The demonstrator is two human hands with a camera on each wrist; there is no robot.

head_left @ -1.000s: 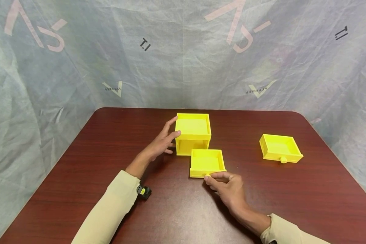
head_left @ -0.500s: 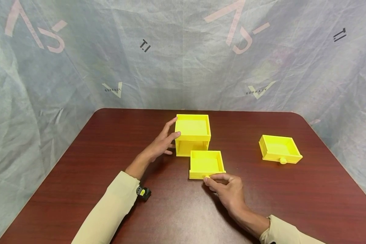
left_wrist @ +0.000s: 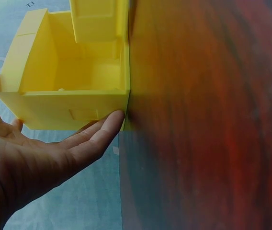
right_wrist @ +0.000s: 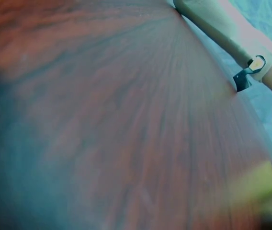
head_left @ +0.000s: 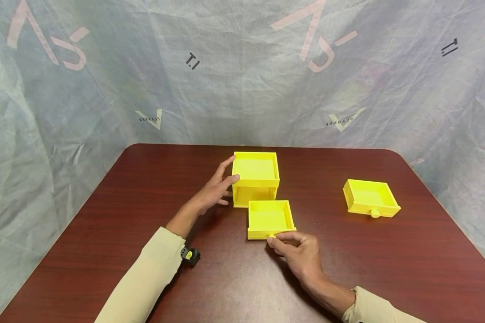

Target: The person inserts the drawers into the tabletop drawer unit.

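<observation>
A small yellow cabinet (head_left: 256, 183) with a shallow tray-like top and an open front stands near the back middle of the table in the head view. My left hand (head_left: 211, 194) rests against its left side, thumb at the upper front edge and fingers extended; in the left wrist view the fingers (left_wrist: 97, 136) lie flat along the side wall. Just in front of the opening is a yellow drawer (head_left: 258, 234), empty inside. Thumb and forefinger of my right hand (head_left: 303, 255) pinch its round knob. The right wrist view catches only a yellow corner at its right edge.
A second yellow drawer (head_left: 373, 197) with a round knob sits apart at the right of the dark red wooden table (head_left: 145, 188). Grey printed fabric (head_left: 226, 89) hangs behind the table and along its sides. A black strapped device (head_left: 191, 256) is on my left wrist.
My right hand has shifted the drawer slightly left and toward me, bringing it more in front of the cabinet opening. My left hand stays against the cabinet.
</observation>
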